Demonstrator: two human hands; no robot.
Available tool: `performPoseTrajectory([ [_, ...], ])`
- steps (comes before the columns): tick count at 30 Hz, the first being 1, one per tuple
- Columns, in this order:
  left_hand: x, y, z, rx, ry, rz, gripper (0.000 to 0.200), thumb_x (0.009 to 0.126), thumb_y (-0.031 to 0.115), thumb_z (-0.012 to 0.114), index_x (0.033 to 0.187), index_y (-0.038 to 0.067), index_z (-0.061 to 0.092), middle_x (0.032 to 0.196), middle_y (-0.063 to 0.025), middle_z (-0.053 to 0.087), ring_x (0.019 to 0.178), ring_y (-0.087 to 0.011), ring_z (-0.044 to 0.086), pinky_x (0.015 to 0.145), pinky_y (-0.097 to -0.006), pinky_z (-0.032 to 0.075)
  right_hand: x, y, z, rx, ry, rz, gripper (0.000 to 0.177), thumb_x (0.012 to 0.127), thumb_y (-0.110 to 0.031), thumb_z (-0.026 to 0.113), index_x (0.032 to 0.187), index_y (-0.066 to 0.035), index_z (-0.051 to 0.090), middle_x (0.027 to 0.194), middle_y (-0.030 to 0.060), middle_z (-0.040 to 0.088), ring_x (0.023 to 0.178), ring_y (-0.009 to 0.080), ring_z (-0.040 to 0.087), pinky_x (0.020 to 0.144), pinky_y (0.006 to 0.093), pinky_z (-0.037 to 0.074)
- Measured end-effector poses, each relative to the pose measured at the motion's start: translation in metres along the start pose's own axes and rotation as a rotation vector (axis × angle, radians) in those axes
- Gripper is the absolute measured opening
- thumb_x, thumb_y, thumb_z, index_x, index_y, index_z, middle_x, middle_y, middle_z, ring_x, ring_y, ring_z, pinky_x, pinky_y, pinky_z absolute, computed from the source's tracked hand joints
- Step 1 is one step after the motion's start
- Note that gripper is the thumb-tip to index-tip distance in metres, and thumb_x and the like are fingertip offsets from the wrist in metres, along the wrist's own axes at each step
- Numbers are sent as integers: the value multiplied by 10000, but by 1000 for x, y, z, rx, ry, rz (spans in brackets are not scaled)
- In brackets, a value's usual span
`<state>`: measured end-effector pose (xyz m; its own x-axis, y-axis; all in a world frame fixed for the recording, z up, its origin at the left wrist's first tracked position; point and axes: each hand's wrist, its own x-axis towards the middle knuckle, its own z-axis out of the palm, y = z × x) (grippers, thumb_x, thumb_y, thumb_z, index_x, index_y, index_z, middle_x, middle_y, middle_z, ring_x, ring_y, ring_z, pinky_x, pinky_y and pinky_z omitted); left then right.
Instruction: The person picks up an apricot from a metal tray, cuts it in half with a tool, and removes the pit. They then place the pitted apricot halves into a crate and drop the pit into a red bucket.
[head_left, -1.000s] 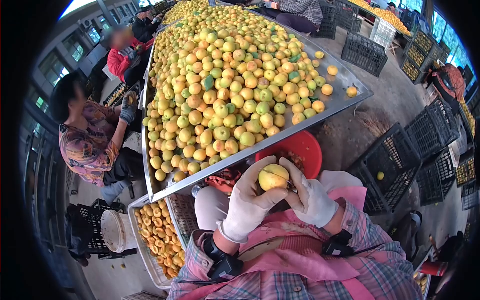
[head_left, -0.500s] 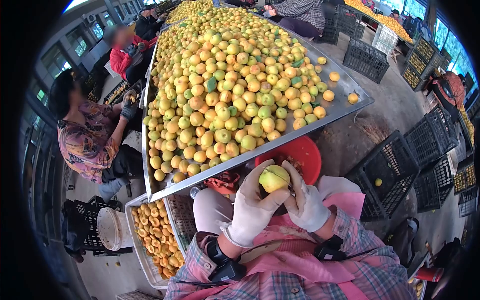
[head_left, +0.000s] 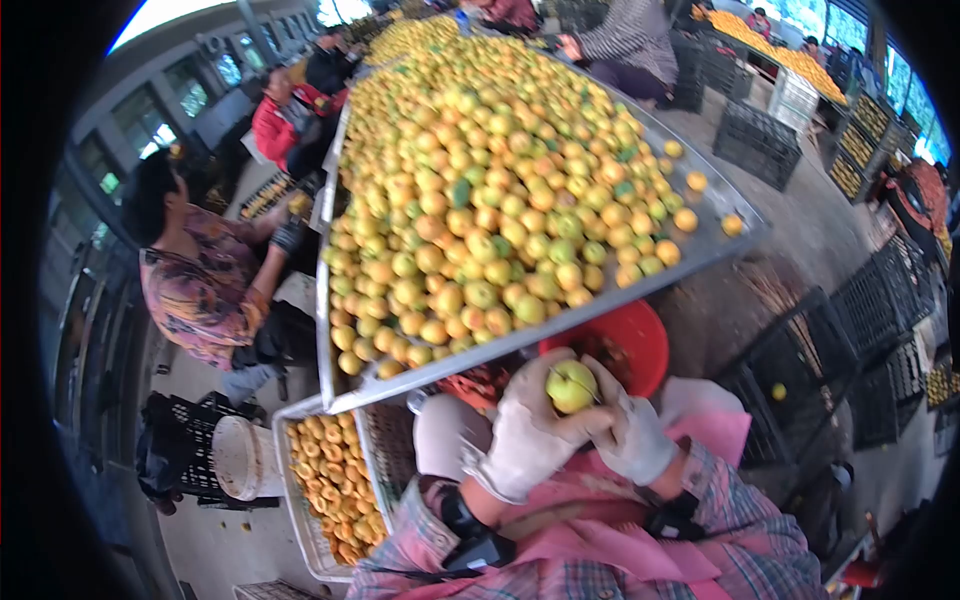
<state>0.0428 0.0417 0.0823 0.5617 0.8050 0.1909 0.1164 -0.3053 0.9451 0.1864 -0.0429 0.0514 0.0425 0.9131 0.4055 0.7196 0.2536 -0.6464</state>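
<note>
A yellow-green apricot (head_left: 571, 387) sits between my two gloved hands, above my lap. My left hand (head_left: 535, 430) has its fingers wrapped round the fruit. My right hand (head_left: 632, 435) presses against the fruit's right side, fingers bent; a small tool in it is too blurred to make out. Just beyond both hands stands a red basin (head_left: 655, 345) with dark bits inside. Ahead lies a heap of yellow-orange apricots (head_left: 480, 230) on a metal-edged table (head_left: 470, 362).
Left of my knees is a white crate (head_left: 290, 500) of halved apricots, with a white bucket (head_left: 238, 458) beyond it. A person in a patterned shirt (head_left: 205, 290) sits at the left. Black crates (head_left: 795, 365) stand at the right.
The whole view has shifted, so table, crates and hands appear further right and lower. The apricot has turned in my hands, and my hands are closer together.
</note>
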Motion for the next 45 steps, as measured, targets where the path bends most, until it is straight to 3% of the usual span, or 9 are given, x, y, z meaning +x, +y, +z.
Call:
performPoseTrajectory([
  [9, -3, -16, -1, 99, -148, -193, 481, 787, 368, 732, 1091, 23, 590, 918, -208, 665, 863, -361, 659, 755, -413, 524, 15, 3, 5, 529, -192, 151, 806, 767, -34, 687, 1466, -101, 291, 1366, 162, 469, 1192, 286, 538, 985, 338, 446],
  [13, -9, -17, -1, 216, -146, -253, 498, 782, 376, 736, 1102, 21, 595, 930, -206, 671, 872, -344, 668, 762, -399, 527, 13, -2, 13, 605, -292, 354, 681, 764, 1, 657, 1377, -103, 378, 1267, 107, 507, 1196, 215, 505, 1016, 320, 415],
  [14, -11, -23, 0, 113, -146, -275, 505, 782, 373, 739, 1110, 16, 598, 933, -194, 675, 872, -318, 674, 765, -384, 528, 14, -7, 10, 672, -294, 392, 639, 763, 6, 648, 1338, -122, 400, 1142, 91, 554, 989, 195, 615, 844, 313, 522],
  [20, -16, -38, -5, 45, -139, -289, 476, 803, 328, 737, 1127, 6, 604, 940, -141, 687, 856, -217, 679, 765, -332, 532, 15, -11, 9, 928, -415, 630, 617, 773, -15, 649, 1324, -187, 432, 881, 24, 579, 479, 92, 539, 410, 248, 458],
  [33, -47, -32, -6, 130, -158, -145, 404, 767, 271, 760, 1048, 15, 623, 939, -140, 678, 843, -248, 681, 746, -340, 536, 1, -20, -13, 978, -580, 591, 639, 770, -30, 657, 1346, -196, 437, 918, 35, 593, 498, 87, 536, 425, 244, 443],
  [35, -49, -30, -7, 95, -301, -144, 271, 806, 137, 702, 1044, 33, 627, 926, -74, 660, 843, -150, 629, 769, -291, 511, -9, -14, -10, 1098, -566, 572, 668, 746, 13, 633, 1351, -190, 435, 922, 25, 600, 500, 83, 536, 421, 235, 441],
  [39, -28, -12, -1, -384, -462, -141, 350, 824, 105, 702, 1126, 6, 553, 1015, -42, 619, 902, -119, 584, 806, -271, 492, -4, -23, -26, 833, -541, 587, 680, 750, -18, 635, 1374, -185, 422, 965, 73, 602, 535, 88, 568, 444, 231, 465],
  [40, -30, -15, 1, -392, -370, -216, 364, 822, 103, 714, 1125, -6, 542, 1014, -53, 622, 903, -128, 591, 802, -279, 503, -8, -15, -15, 809, -367, 399, 688, 777, -43, 640, 1399, -195, 389, 960, 83, 601, 529, 95, 564, 435, 241, 467],
  [45, -15, -19, 15, -415, -158, -309, 455, 815, 133, 739, 1166, -41, 509, 1009, -77, 631, 896, -131, 603, 780, -270, 516, 0, -15, -20, 846, -211, 591, 748, 806, -38, 666, 1440, -183, 295, 1082, 86, 555, 651, 126, 594, 562, 276, 509],
])
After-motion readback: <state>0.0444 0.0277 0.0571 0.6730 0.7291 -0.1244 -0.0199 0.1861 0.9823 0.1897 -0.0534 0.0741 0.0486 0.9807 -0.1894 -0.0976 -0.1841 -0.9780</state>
